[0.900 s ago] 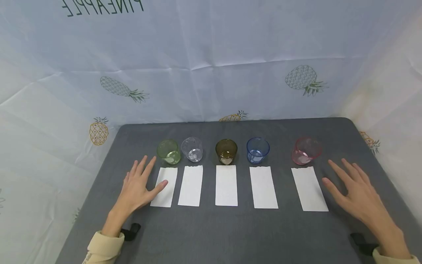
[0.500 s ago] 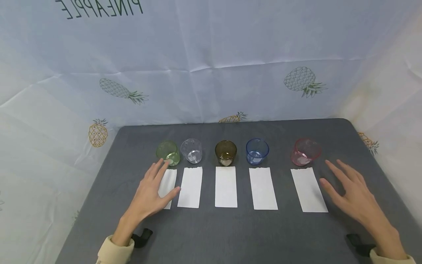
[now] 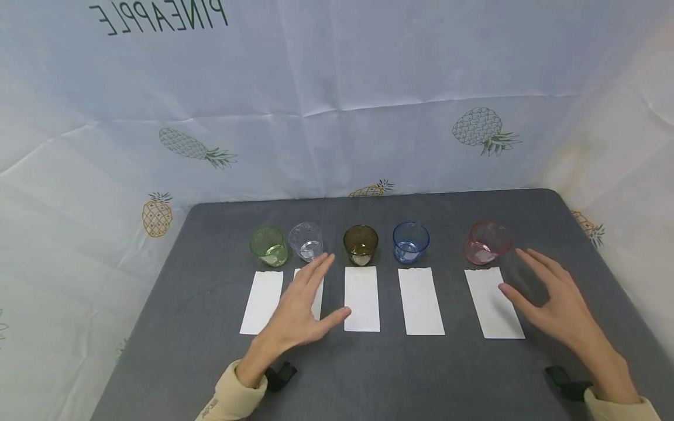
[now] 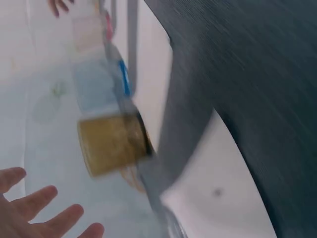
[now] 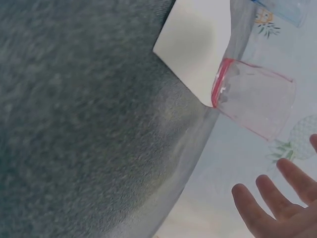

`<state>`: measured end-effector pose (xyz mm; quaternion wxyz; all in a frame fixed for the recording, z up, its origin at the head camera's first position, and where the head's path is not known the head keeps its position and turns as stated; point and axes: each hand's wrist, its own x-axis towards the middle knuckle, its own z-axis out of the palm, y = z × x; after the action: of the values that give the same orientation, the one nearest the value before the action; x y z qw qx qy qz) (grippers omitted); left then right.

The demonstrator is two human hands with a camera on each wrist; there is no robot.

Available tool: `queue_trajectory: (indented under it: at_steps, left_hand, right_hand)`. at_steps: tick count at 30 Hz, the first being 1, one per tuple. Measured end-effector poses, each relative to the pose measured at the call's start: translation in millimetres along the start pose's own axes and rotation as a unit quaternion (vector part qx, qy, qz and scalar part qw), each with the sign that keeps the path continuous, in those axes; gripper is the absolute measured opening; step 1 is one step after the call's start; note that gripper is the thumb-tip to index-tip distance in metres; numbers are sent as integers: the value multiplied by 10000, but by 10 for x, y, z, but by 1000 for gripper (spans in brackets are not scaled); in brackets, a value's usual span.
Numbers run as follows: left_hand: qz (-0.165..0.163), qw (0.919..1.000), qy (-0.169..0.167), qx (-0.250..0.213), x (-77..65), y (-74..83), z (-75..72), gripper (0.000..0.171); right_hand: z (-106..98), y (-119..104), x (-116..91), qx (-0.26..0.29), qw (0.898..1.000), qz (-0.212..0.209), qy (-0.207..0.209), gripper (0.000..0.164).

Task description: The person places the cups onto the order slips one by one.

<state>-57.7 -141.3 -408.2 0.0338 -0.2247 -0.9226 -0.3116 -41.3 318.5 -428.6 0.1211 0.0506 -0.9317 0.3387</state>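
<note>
Glass cups stand in a row across the table: green (image 3: 269, 246), clear (image 3: 306, 240), amber-brown (image 3: 361, 244), blue (image 3: 411, 241) and pink (image 3: 488, 242). A white paper strip lies in front of each one. My left hand (image 3: 296, 317), fingers extended and thumb spread, hovers over the second paper strip (image 3: 317, 301) and partly covers it; the fingertips overlap the clear cup's lower edge in the head view. Spread beside the pink cup, my right hand (image 3: 560, 307) holds nothing, its thumb near the rightmost paper strip (image 3: 495, 303).
The dark grey table (image 3: 368, 380) meets a pale pineapple-print cloth (image 3: 337, 70) at its back and sides. Other paper strips lie before the green, amber-brown (image 3: 361, 299) and blue (image 3: 421, 301) cups. Black straps (image 3: 281, 376) circle the wrists.
My left hand has swept right, from beside the leftmost paper strip to over the second one. My right hand has shifted slightly left. The cups and papers stay put.
</note>
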Motion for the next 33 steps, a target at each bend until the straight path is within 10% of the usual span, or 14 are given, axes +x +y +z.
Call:
queue_trajectory:
  at_steps: [33]
  left_hand:
    - [609,9885,-1385,29,870,1046,1117,93]
  right_hand:
    - [45,-17,267,443,9976,-506,141,94]
